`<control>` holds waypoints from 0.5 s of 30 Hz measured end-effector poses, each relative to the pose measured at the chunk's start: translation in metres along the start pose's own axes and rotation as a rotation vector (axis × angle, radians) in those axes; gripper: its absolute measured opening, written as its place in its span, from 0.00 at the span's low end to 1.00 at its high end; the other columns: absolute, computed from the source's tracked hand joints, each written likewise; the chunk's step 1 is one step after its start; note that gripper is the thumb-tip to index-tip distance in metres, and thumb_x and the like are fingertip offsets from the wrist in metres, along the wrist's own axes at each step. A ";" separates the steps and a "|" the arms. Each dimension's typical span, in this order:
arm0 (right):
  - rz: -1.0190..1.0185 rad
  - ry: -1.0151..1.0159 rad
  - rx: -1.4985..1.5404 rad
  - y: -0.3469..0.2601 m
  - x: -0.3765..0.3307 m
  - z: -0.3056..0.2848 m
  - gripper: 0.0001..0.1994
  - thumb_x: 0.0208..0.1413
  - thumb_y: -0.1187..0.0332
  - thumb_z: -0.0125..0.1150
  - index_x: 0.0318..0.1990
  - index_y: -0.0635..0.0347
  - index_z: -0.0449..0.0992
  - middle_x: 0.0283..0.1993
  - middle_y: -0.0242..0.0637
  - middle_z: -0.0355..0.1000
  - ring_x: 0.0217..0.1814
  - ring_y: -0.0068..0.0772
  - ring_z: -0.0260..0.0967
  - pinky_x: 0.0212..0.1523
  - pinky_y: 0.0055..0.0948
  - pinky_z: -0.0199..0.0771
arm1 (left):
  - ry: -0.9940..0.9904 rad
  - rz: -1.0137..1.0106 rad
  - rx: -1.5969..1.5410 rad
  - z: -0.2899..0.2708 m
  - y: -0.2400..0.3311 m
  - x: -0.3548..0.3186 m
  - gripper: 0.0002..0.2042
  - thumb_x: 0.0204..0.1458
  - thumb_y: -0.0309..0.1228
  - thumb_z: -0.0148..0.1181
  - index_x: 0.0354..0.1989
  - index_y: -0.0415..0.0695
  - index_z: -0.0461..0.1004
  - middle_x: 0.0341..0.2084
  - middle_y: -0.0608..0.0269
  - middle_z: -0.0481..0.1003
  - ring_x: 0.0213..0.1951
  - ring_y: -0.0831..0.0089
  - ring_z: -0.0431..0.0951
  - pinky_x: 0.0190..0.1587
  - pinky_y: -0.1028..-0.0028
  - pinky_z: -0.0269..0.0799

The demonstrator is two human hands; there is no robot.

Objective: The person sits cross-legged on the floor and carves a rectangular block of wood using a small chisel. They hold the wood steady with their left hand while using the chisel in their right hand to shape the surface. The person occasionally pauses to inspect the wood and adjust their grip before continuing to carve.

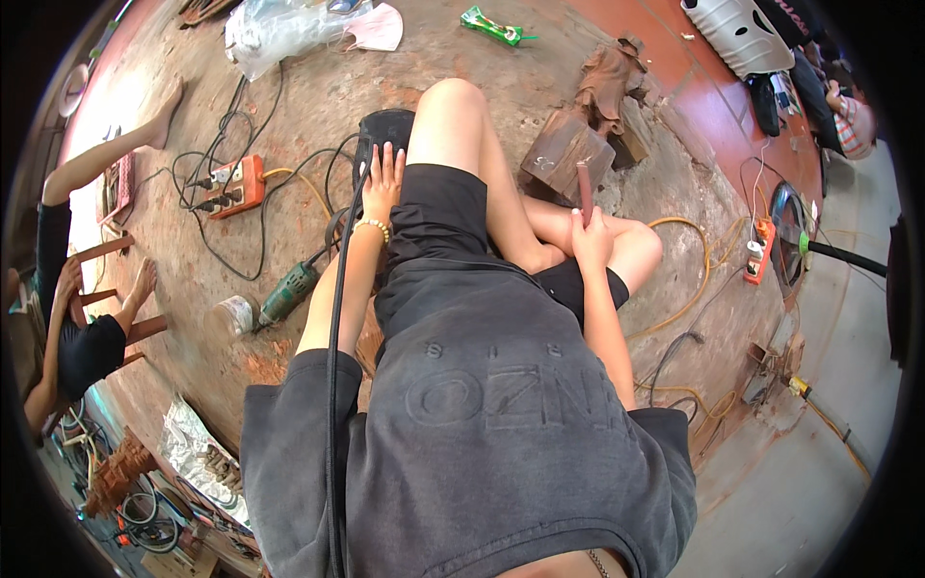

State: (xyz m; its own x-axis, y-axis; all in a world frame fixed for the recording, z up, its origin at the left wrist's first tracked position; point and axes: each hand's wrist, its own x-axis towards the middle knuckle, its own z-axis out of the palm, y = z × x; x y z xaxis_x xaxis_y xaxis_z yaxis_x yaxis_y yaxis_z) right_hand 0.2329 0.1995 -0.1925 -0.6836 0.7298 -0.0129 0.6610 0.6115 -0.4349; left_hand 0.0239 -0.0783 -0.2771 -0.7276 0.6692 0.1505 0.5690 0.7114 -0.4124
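My left hand lies with its fingers stretched out along the outer side of my left thigh, beside a black round-sided object. It holds nothing. A black cable runs close along that arm. My right hand is closed around a reddish-brown stick, which points up and away from me above my bent right leg. Just beyond the stick sits a dark wooden block, with a carved wooden figure lying behind it. The lower part of the stick is hidden in my fingers.
At left are an orange power strip with tangled cables, a green power tool and a white tub. Another person's leg reaches in there. A plastic bag and green packet lie far off. A fan stands right.
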 end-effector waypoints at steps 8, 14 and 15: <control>0.015 0.007 -0.011 0.001 -0.002 -0.004 0.15 0.47 0.57 0.48 0.27 0.62 0.63 0.20 0.50 0.67 0.25 0.53 0.66 0.25 0.44 0.64 | -0.075 -0.006 0.302 -0.004 0.016 0.002 0.26 0.49 0.35 0.40 0.58 0.53 0.45 0.59 0.58 0.40 0.59 0.56 0.43 0.55 0.53 0.41; -0.011 0.017 -0.030 0.001 -0.003 -0.004 0.14 0.47 0.57 0.48 0.28 0.61 0.64 0.20 0.50 0.67 0.25 0.53 0.66 0.25 0.44 0.64 | -0.026 -0.044 0.082 0.002 0.020 0.003 0.25 0.47 0.37 0.42 0.56 0.46 0.51 0.58 0.58 0.42 0.58 0.57 0.45 0.55 0.52 0.43; -0.020 0.023 -0.031 0.005 -0.002 -0.002 0.14 0.47 0.57 0.48 0.29 0.61 0.63 0.20 0.50 0.67 0.25 0.53 0.66 0.25 0.44 0.64 | -0.028 -0.046 0.059 0.002 0.021 0.004 0.25 0.47 0.37 0.42 0.56 0.46 0.51 0.58 0.58 0.42 0.58 0.57 0.45 0.55 0.53 0.43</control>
State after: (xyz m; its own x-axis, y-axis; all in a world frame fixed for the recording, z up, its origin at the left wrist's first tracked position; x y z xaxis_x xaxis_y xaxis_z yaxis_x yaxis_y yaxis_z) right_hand 0.2383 0.2013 -0.1923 -0.6901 0.7235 0.0161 0.6566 0.6353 -0.4064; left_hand 0.0319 -0.0613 -0.2865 -0.7636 0.6291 0.1456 0.5117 0.7271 -0.4577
